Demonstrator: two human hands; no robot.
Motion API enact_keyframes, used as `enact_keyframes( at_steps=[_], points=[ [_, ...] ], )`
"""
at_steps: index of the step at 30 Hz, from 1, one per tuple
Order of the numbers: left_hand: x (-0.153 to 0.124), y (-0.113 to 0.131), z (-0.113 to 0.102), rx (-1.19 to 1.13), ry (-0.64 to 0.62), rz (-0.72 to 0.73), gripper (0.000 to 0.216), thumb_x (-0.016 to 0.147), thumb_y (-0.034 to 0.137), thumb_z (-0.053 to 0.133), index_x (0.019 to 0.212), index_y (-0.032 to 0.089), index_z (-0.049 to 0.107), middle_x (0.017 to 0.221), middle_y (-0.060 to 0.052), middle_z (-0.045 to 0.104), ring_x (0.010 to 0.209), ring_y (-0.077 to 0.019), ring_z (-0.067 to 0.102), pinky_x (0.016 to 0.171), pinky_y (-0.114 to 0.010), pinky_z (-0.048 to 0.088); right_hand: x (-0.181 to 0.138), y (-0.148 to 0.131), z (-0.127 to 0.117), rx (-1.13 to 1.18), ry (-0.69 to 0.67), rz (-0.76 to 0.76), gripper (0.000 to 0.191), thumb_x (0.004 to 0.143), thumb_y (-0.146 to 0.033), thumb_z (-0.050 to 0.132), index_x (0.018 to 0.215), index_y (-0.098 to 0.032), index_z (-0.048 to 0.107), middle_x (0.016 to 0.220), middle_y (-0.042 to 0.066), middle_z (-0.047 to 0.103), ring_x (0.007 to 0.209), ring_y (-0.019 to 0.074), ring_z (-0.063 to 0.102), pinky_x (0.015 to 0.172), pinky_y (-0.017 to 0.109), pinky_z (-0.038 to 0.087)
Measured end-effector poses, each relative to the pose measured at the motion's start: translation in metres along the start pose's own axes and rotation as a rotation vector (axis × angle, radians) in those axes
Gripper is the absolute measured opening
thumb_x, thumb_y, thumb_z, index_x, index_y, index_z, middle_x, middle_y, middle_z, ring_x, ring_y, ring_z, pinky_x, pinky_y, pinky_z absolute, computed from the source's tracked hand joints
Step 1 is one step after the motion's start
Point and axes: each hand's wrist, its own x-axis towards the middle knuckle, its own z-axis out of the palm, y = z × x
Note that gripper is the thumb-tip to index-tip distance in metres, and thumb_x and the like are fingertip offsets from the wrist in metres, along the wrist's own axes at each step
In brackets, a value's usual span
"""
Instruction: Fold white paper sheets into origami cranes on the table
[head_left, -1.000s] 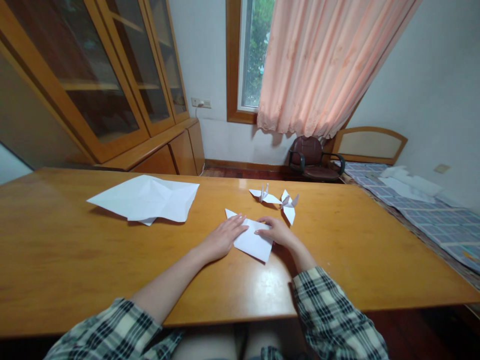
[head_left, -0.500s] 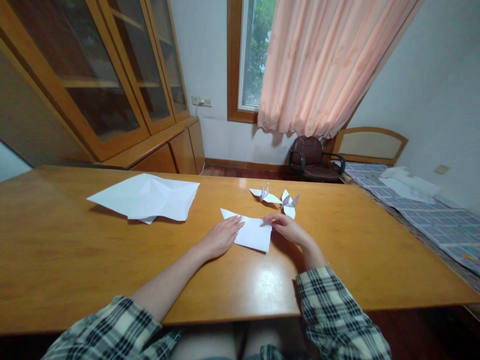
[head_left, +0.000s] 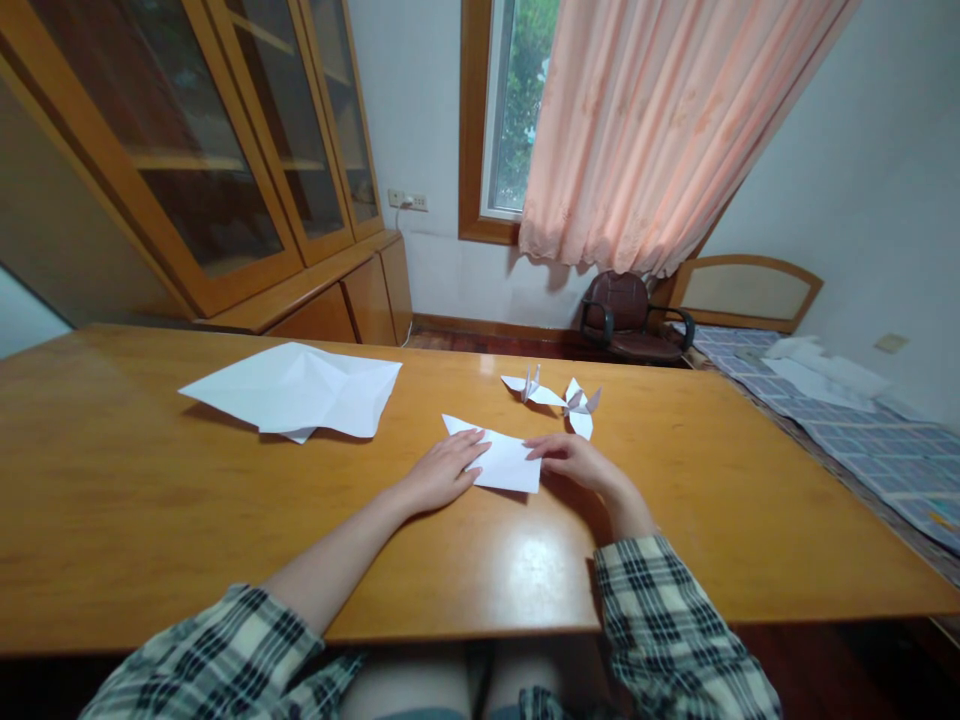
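A folded white sheet of paper [head_left: 501, 462] lies flat on the wooden table [head_left: 150, 520] in front of me. My left hand [head_left: 441, 472] rests on its left part with the fingers stretched out flat. My right hand [head_left: 571, 460] presses on the sheet's right edge, fingers extended and close together. Just beyond the sheet stand two small white paper cranes [head_left: 559, 396], apart from both hands.
A larger creased white sheet [head_left: 300, 390] lies at the table's left. Glass-door wooden cabinets [head_left: 195, 170] line the left wall. A dark armchair [head_left: 630, 315] stands under a pink curtain [head_left: 652, 130]. A bed with a checked cover [head_left: 862, 430] runs along the right.
The sheet's near corner has been folded up and away from me, so the paper now looks shorter and flatter. My right hand moved from the middle to the right edge.
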Motion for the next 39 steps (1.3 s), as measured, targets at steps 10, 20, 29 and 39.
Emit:
enact_keyframes(
  at_steps=[10, 20, 29, 39],
  points=[
    [0.0, -0.003, 0.0, -0.046, 0.007, 0.032, 0.046, 0.09, 0.038, 0.047, 0.135, 0.026, 0.046, 0.15, -0.006, 0.032, 0.138, -0.0241, 0.027, 0.113, -0.043, 0.024, 0.003, -0.001, 0.0, -0.155, -0.01, -0.112, 0.017, 0.079, -0.02, 0.061, 0.091, -0.019, 0.074, 0.097, 0.008, 0.072, 0.091, 0.0197, 0.065, 0.087, 0.036, 0.049],
    [-0.002, 0.003, -0.003, -0.029, -0.045, 0.04, 0.043, 0.095, 0.03, 0.034, 0.136, 0.026, 0.044, 0.15, -0.005, 0.032, 0.139, -0.0212, 0.025, 0.114, -0.042, 0.022, 0.018, 0.004, 0.016, -0.462, 0.17, -0.065, 0.03, 0.087, -0.04, 0.056, 0.075, -0.018, 0.071, 0.074, 0.004, 0.068, 0.075, 0.0179, 0.057, 0.075, 0.031, 0.039],
    [-0.004, 0.008, -0.004, -0.043, -0.053, 0.03, 0.048, 0.093, 0.028, 0.035, 0.14, 0.02, 0.037, 0.148, -0.006, 0.035, 0.138, -0.0198, 0.027, 0.115, -0.041, 0.022, 0.022, -0.009, 0.029, -0.691, 0.273, 0.087, 0.035, 0.088, -0.047, 0.052, 0.071, -0.019, 0.066, 0.072, 0.002, 0.067, 0.076, 0.0177, 0.052, 0.07, 0.03, 0.027],
    [-0.005, 0.008, -0.007, -0.115, -0.057, 0.006, 0.053, 0.096, 0.043, 0.029, 0.144, 0.021, 0.028, 0.15, -0.006, 0.031, 0.138, -0.0204, 0.027, 0.114, -0.039, 0.023, 0.029, -0.01, 0.036, -0.827, 0.252, 0.076, 0.035, 0.089, -0.047, 0.05, 0.074, -0.02, 0.066, 0.078, 0.005, 0.067, 0.084, 0.0217, 0.051, 0.074, 0.033, 0.026]
  ],
)
